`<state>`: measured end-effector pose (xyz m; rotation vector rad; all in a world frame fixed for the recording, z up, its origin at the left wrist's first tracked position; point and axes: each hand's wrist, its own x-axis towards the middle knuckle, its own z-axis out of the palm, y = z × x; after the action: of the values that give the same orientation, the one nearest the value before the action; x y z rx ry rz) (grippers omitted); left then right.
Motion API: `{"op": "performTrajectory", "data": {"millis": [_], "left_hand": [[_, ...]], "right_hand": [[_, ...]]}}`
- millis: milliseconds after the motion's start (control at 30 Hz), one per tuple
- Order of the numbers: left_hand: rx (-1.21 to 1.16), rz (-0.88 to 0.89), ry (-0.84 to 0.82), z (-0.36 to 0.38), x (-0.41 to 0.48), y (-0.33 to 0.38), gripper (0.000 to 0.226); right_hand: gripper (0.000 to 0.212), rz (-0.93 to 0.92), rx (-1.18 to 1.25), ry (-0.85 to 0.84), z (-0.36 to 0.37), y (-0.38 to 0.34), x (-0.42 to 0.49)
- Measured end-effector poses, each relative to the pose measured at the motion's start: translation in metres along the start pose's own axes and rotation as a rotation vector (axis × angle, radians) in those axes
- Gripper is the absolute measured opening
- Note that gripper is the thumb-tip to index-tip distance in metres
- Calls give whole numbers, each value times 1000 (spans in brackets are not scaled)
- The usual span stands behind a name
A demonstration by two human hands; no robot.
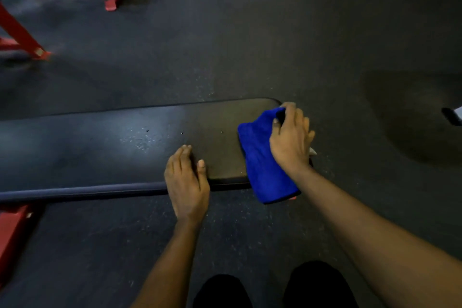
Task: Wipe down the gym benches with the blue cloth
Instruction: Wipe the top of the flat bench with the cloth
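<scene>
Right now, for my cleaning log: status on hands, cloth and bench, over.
Left hand flat on bench near edge. Right hand grips blue cloth over bench's right end. Few dark specks on bench.

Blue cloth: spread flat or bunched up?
Bunched. The blue cloth lies in thick folds over the bench end, hanging past its near edge, the right hand gripping its top.

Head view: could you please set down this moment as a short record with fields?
bench: long black padded gym bench, lying crosswise in front of the person
cloth: blue terry cloth, draped over the bench's right end
right hand: grips the cloth on that end
left hand: rests on the bench's near edge
floor: dark speckled rubber floor
beyond: red metal equipment legs, upper left
</scene>
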<state>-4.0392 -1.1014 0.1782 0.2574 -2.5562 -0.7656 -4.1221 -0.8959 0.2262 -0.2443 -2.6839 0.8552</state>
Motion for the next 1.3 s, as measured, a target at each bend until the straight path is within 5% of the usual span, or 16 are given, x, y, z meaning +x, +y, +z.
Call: {"op": "performTrajectory", "data": {"millis": [133,300,367,533,600,900,1067,1300], "left_hand": [[-10,48,256,30,-3,-12,50],[-64,156,440,40,-10,-21,46],[-54,140,418,37,-10,-21,45],[66,102,318,27,-7,-15,46],[83,102,311,31,-6,-18,46],[-31,-279,536,35,-13,-26,47],[30,-291,523,39,-13,-28,50],[83,-267,524,40,-12,-28,50]], "right_hand": [[41,-2,-153,135,30,9,0],[24,-138,-185,356,28,5,-14],[18,-199,-178,279,22,3,-19],[79,-179,-299,-254,11,2,-37],[81,-133,-329,-360,14,6,-35],[58,-46,-298,-266,13,24,-53],[61,32,-270,-357,16,13,-6],[57,-127,-307,-268,17,32,-34]]}}
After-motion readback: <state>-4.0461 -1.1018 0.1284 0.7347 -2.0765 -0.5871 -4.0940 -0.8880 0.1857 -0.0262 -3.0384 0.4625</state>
